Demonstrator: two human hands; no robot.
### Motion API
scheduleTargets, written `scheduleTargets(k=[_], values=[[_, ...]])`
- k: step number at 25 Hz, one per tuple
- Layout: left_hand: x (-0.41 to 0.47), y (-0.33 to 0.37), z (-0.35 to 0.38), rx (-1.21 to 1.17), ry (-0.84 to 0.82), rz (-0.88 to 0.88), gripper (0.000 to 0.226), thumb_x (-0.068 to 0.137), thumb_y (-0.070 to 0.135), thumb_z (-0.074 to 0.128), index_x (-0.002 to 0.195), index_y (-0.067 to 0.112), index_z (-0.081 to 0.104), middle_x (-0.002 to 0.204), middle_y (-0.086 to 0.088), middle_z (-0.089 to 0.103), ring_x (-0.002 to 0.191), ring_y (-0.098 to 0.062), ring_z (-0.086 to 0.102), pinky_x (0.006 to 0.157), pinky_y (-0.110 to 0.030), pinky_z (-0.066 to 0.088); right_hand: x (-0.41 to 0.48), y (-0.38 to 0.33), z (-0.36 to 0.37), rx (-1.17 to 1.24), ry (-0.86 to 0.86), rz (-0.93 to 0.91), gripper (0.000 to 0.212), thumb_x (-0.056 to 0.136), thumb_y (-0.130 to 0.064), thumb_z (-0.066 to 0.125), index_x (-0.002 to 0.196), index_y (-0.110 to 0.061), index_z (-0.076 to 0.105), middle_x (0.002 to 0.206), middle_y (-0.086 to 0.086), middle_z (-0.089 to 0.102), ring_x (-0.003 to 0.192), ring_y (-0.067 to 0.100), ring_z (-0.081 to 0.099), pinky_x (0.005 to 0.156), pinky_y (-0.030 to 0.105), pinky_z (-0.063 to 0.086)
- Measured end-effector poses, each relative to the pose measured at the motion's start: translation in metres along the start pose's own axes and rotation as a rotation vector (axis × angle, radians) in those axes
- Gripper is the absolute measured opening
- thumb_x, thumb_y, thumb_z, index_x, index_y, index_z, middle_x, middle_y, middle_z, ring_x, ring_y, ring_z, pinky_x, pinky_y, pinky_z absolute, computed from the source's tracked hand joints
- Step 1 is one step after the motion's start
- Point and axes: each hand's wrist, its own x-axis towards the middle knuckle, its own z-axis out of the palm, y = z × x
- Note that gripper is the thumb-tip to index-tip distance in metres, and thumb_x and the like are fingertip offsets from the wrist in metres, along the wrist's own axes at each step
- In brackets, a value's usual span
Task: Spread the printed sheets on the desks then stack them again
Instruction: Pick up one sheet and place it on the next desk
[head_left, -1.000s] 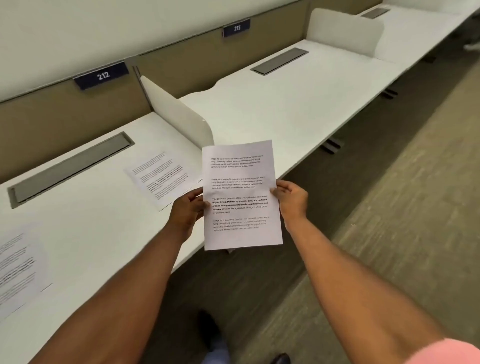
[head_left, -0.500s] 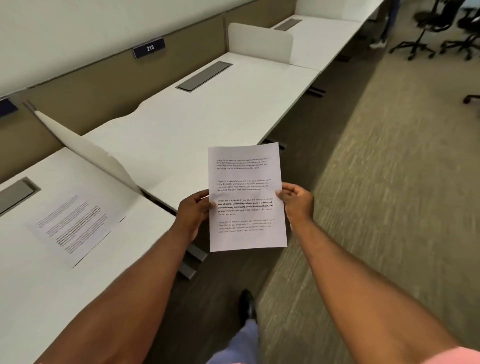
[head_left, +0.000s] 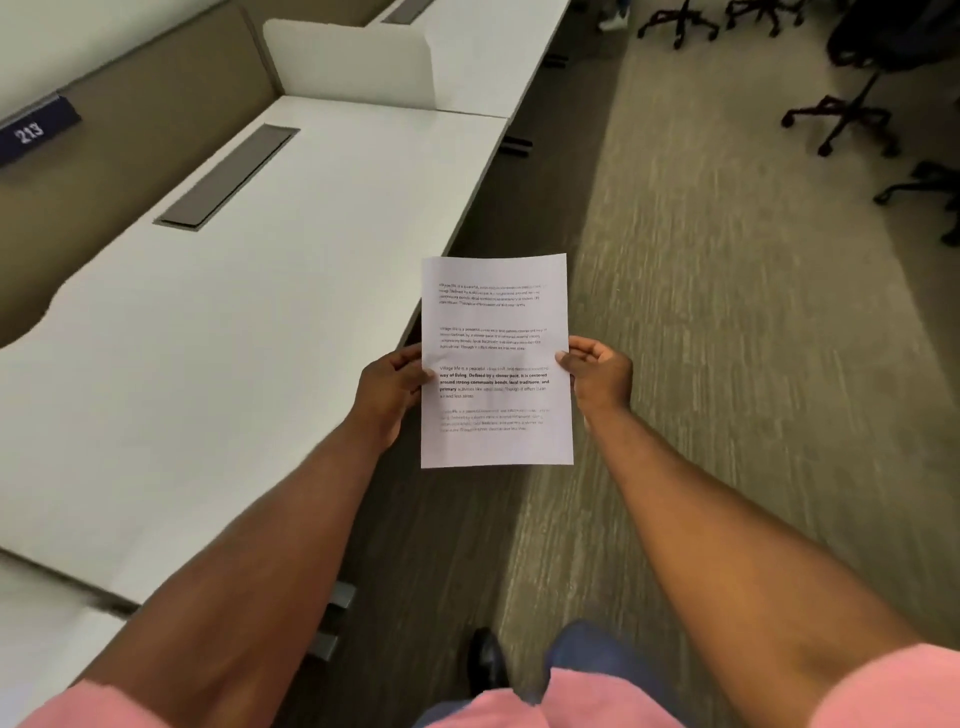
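I hold a stack of white printed sheets (head_left: 496, 332) upright in front of me, over the floor just off the desk's front edge. My left hand (head_left: 390, 391) grips the stack's left edge and my right hand (head_left: 598, 375) grips its right edge. How many sheets are in the stack cannot be told. The white desk marked 213 (head_left: 234, 332) lies to my left with no sheet on its visible surface.
A grey cable tray lid (head_left: 228, 174) is set into the desk near the back panel. A white divider (head_left: 353, 65) separates it from the further desk (head_left: 483, 47). Office chair bases (head_left: 841, 117) stand on the carpet at the upper right. The number plate 213 (head_left: 31, 132) is on the panel.
I have walked along the row: desk 212 with its laid-out sheets has dropped out of view and desk 213 is now beside me. Both hands keep the same grip on the stack.
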Motion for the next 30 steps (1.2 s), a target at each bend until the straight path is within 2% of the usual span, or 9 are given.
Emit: scheduleTargets(k=[5,9,11,15,18,21,25,28,30], values=[[0.112,0.029,0.051,0.028,-0.042,-0.006,0.035,0.089,-0.004,0.063,0.119,0.012,0.068,0.115,-0.009,0.076,0.104,-0.026,0.074,0.082,-0.035,0.061,0.117,-0.016,0.004,0.018,0.049,-0.002,0.021,0.085,0.007,0.072,0.099,-0.009,0.071,0.087,0.007,0.074,0.077,0.020,0.071,0.074,0.031,0.058],[0.217,0.047,0.102,0.043,-0.037,-0.006,0.039,0.087,-0.004,0.065,0.123,0.011,0.068,0.116,-0.010,0.076,0.106,-0.028,0.074,0.082,-0.035,0.060,0.232,-0.034,0.009,0.034,0.042,0.003,0.021,0.085,0.006,0.073,0.100,-0.009,0.071,0.089,0.006,0.074,0.081,0.020,0.072,0.075,0.031,0.060],[0.263,0.062,0.131,0.037,-0.017,-0.008,0.039,0.086,-0.006,0.065,0.122,0.011,0.068,0.117,-0.011,0.075,0.106,-0.028,0.073,0.081,-0.034,0.060,0.290,-0.050,0.012,0.028,0.037,0.011,0.021,0.085,0.006,0.072,0.100,-0.009,0.071,0.089,0.006,0.074,0.081,0.021,0.072,0.077,0.033,0.061],[0.351,0.099,0.193,-0.002,0.018,-0.030,0.035,0.088,-0.007,0.063,0.116,0.014,0.068,0.116,-0.009,0.075,0.104,-0.023,0.074,0.080,-0.031,0.061,0.404,-0.094,0.015,0.006,-0.008,0.024,0.021,0.085,0.006,0.072,0.096,-0.013,0.071,0.087,0.003,0.075,0.078,0.017,0.072,0.072,0.029,0.060],[0.410,0.126,0.222,-0.011,0.041,-0.031,0.039,0.087,-0.007,0.063,0.122,0.010,0.066,0.118,-0.010,0.075,0.106,-0.025,0.073,0.080,-0.032,0.060,0.476,-0.125,0.023,-0.015,-0.035,0.016,0.020,0.086,0.005,0.071,0.102,-0.007,0.072,0.090,0.005,0.075,0.078,0.018,0.072,0.073,0.029,0.060],[0.484,0.155,0.249,-0.012,0.061,-0.025,0.040,0.086,-0.008,0.063,0.122,0.010,0.065,0.116,-0.009,0.076,0.106,-0.026,0.074,0.082,-0.036,0.060,0.562,-0.148,0.038,-0.033,-0.065,-0.002,0.021,0.085,0.006,0.072,0.103,-0.006,0.072,0.091,0.007,0.076,0.080,0.019,0.073,0.074,0.031,0.060],[0.590,0.183,0.280,-0.029,0.052,-0.007,0.039,0.087,-0.007,0.062,0.123,0.008,0.065,0.107,-0.006,0.079,0.096,-0.025,0.077,0.072,-0.034,0.061,0.681,-0.173,0.071,-0.052,-0.094,-0.014,0.021,0.085,0.006,0.072,0.098,-0.011,0.071,0.086,0.002,0.075,0.075,0.015,0.072,0.069,0.028,0.057],[0.675,0.203,0.298,-0.024,0.068,-0.012,0.039,0.086,-0.006,0.061,0.122,0.007,0.067,0.108,-0.008,0.079,0.097,-0.028,0.076,0.079,-0.041,0.062,0.763,-0.193,0.099,-0.065,-0.096,-0.018,0.023,0.085,0.006,0.071,0.094,-0.015,0.071,0.086,0.003,0.075,0.076,0.016,0.072,0.068,0.026,0.057],[0.732,0.227,0.313,-0.029,0.072,-0.018,0.041,0.085,-0.007,0.062,0.123,0.006,0.067,0.110,-0.009,0.078,0.098,-0.028,0.076,0.074,-0.037,0.061,0.818,-0.216,0.118,-0.061,-0.116,-0.019,0.022,0.086,0.007,0.070,0.096,-0.012,0.071,0.086,0.004,0.074,0.076,0.017,0.071,0.068,0.025,0.058]])
